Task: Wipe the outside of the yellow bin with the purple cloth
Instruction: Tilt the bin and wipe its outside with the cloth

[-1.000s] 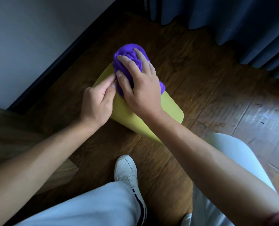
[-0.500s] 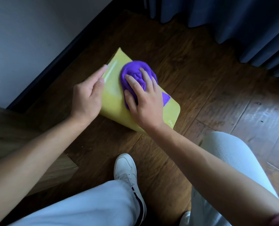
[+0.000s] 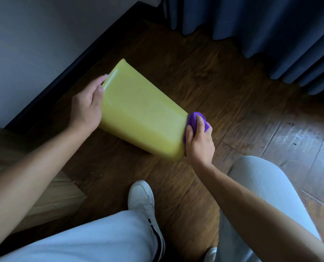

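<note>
The yellow bin (image 3: 138,110) lies on its side on the dark wooden floor, one broad wall facing up. My left hand (image 3: 87,106) holds its left edge, fingers curled over the rim side. My right hand (image 3: 199,140) presses the bunched purple cloth (image 3: 194,120) against the bin's right end, near the lower right corner. Most of the cloth is hidden under my fingers.
A white wall with a dark baseboard (image 3: 72,72) runs behind the bin on the left. Blue curtains (image 3: 261,31) hang at the back right. A wooden furniture piece (image 3: 44,186) stands at the left. My legs and a white shoe (image 3: 141,197) are below.
My right hand has slid the cloth from the far top of the bin's upper wall across to its right end. The left hand shifted out to the bin's left edge.
</note>
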